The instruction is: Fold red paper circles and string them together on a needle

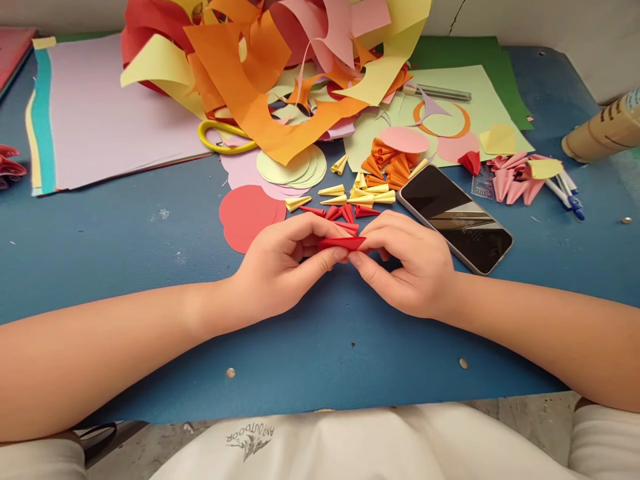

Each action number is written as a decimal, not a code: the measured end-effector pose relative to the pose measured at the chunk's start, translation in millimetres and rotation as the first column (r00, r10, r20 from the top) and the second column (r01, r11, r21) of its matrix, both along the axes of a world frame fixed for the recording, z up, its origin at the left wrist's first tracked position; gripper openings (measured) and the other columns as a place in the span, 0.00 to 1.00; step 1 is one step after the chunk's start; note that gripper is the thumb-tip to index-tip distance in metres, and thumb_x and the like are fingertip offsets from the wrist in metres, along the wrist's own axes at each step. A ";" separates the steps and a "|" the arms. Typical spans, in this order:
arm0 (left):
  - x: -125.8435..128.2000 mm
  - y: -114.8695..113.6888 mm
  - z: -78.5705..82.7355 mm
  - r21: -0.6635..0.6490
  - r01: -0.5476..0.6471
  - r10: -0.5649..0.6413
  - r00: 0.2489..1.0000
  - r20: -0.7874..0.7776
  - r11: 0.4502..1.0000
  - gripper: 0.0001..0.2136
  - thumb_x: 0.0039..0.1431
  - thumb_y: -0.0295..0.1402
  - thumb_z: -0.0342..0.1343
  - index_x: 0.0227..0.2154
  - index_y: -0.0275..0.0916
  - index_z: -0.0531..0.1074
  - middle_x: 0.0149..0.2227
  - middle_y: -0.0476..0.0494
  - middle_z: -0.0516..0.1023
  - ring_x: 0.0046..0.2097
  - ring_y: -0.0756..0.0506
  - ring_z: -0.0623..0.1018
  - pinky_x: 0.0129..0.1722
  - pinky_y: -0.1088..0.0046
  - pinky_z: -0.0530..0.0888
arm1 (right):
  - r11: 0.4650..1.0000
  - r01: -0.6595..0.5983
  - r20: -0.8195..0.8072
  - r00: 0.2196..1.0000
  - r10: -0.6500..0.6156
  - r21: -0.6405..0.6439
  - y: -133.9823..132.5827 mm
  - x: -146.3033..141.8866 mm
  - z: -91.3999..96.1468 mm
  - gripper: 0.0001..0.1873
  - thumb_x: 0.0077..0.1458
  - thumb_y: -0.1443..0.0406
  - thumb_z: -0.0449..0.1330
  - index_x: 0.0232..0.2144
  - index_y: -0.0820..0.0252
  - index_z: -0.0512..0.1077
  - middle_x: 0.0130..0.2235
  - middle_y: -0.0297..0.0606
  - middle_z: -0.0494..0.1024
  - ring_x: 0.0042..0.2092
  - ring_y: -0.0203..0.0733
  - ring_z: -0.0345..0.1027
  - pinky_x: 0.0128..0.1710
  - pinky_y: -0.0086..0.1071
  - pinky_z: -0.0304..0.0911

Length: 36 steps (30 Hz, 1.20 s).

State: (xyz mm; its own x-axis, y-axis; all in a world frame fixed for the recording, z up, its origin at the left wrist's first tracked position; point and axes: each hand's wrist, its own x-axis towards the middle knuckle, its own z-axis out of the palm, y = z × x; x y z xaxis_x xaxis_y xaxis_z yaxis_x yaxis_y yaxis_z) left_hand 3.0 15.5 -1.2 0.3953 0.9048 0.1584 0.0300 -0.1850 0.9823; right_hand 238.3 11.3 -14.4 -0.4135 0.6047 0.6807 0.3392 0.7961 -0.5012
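Pinching a folded red paper piece (pixel 343 243) between both hands' fingers (pixel 327 259).

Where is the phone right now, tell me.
In the head view the phone lies face up on the blue table, just right of the right hand, near the orange cones.

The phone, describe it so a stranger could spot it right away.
On the blue table, look just right of the right hand. The phone lies flat and slanted, the only dark, glossy slab among the coloured paper.
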 end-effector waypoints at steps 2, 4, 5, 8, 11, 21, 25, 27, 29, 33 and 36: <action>-1.1 0.4 -0.7 0.025 0.007 -0.007 1.000 -0.002 1.000 0.05 0.68 0.32 0.74 0.42 0.41 0.83 0.43 0.43 0.92 0.41 0.45 0.88 0.41 0.69 0.85 | 1.000 -0.010 0.022 1.000 0.009 0.017 -1.4 2.4 2.0 0.06 0.67 0.72 0.67 0.40 0.56 0.78 0.35 0.40 0.83 0.36 0.44 0.77 0.38 0.38 0.74; -3.1 2.0 -0.9 0.079 0.041 -0.039 0.999 -0.028 0.996 0.06 0.68 0.31 0.74 0.42 0.41 0.82 0.41 0.45 0.90 0.39 0.46 0.85 0.40 0.70 0.83 | 1.000 0.005 0.032 0.999 -0.006 0.028 -2.9 5.2 4.5 0.06 0.63 0.71 0.65 0.40 0.56 0.79 0.35 0.42 0.84 0.36 0.46 0.77 0.37 0.39 0.73; -4.3 3.1 -0.9 0.119 0.085 -0.077 0.995 -0.066 0.989 0.06 0.69 0.31 0.74 0.41 0.41 0.82 0.39 0.46 0.89 0.37 0.47 0.84 0.39 0.71 0.82 | 0.999 0.034 0.025 0.999 -0.034 0.014 -3.1 6.3 5.8 0.07 0.61 0.71 0.64 0.40 0.56 0.79 0.36 0.42 0.84 0.36 0.47 0.78 0.36 0.40 0.72; -7.8 6.1 -0.2 0.277 0.316 -0.251 0.936 -0.246 0.907 0.03 0.71 0.28 0.70 0.40 0.40 0.82 0.35 0.47 0.86 0.35 0.48 0.82 0.39 0.73 0.80 | 0.982 0.169 -0.005 0.985 -0.170 -0.089 0.2 6.6 9.9 0.09 0.62 0.72 0.61 0.36 0.55 0.80 0.34 0.40 0.85 0.34 0.46 0.77 0.36 0.40 0.71; -9.9 6.8 0.6 0.373 0.460 -0.339 0.875 -0.347 0.806 0.05 0.74 0.24 0.64 0.40 0.39 0.83 0.38 0.42 0.88 0.39 0.47 0.85 0.43 0.74 0.82 | 0.914 0.348 0.051 0.937 -0.345 -0.207 9.1 5.7 16.7 0.11 0.65 0.71 0.59 0.33 0.54 0.80 0.32 0.39 0.84 0.34 0.45 0.76 0.35 0.39 0.68; -9.8 5.4 -9.6 0.440 0.468 -0.381 0.882 -0.276 0.766 0.05 0.79 0.29 0.68 0.45 0.38 0.90 0.41 0.38 0.95 0.41 0.45 0.91 0.46 0.74 0.87 | 0.857 0.511 0.795 0.546 -0.263 -0.068 10.4 21.1 70.5 0.11 0.72 0.72 0.61 0.43 0.59 0.84 0.44 0.52 0.91 0.47 0.59 0.85 0.43 0.44 0.68; -10.4 5.4 -14.1 0.388 0.428 -0.335 0.898 -0.286 0.816 0.06 0.79 0.33 0.70 0.50 0.41 0.91 0.42 0.39 0.95 0.40 0.44 0.92 0.46 0.71 0.87 | 0.862 0.506 0.871 0.438 -0.224 -0.033 13.7 19.1 62.6 0.10 0.70 0.74 0.63 0.41 0.60 0.84 0.41 0.50 0.90 0.43 0.58 0.83 0.40 0.43 0.63; -10.2 5.3 -14.3 0.346 0.398 -0.301 0.905 -0.300 0.850 0.07 0.77 0.35 0.71 0.52 0.41 0.90 0.45 0.38 0.96 0.40 0.43 0.91 0.45 0.69 0.86 | 0.885 0.465 0.862 0.441 -0.250 0.018 17.4 19.4 54.9 0.11 0.66 0.77 0.63 0.37 0.59 0.83 0.35 0.49 0.87 0.38 0.56 0.80 0.39 0.44 0.60; -9.7 4.8 -13.5 0.302 0.379 -0.278 0.903 -0.328 0.875 0.10 0.74 0.36 0.71 0.53 0.42 0.88 0.45 0.39 0.95 0.37 0.44 0.89 0.42 0.70 0.84 | 0.899 0.432 0.855 0.440 -0.274 0.066 20.2 20.5 49.7 0.13 0.63 0.79 0.63 0.35 0.61 0.83 0.32 0.50 0.86 0.35 0.56 0.77 0.38 0.44 0.58; -7.3 2.8 -12.3 0.259 0.327 -0.236 0.915 -0.328 0.909 0.11 0.72 0.37 0.68 0.53 0.41 0.84 0.45 0.40 0.93 0.37 0.45 0.87 0.41 0.70 0.82 | 0.937 0.330 0.877 0.411 -0.249 0.111 20.3 20.4 48.5 0.14 0.62 0.80 0.61 0.35 0.64 0.84 0.31 0.51 0.84 0.34 0.54 0.73 0.38 0.44 0.53; -3.5 1.8 -12.7 0.159 0.230 -0.197 0.960 -0.199 0.960 0.11 0.72 0.39 0.68 0.52 0.41 0.80 0.41 0.42 0.91 0.35 0.47 0.86 0.39 0.70 0.83 | 0.948 0.296 0.889 0.392 -0.234 0.119 17.7 14.4 50.8 0.16 0.62 0.81 0.59 0.38 0.68 0.85 0.31 0.53 0.84 0.34 0.54 0.70 0.38 0.45 0.47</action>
State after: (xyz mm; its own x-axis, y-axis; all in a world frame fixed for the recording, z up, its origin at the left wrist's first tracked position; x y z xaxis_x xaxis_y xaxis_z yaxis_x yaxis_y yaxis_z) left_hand -0.4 17.3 -13.9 0.6128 0.7594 0.2186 0.1430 -0.3787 0.9144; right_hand 252.7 29.0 36.4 -0.5760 0.8175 0.0044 0.8053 0.5664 0.1752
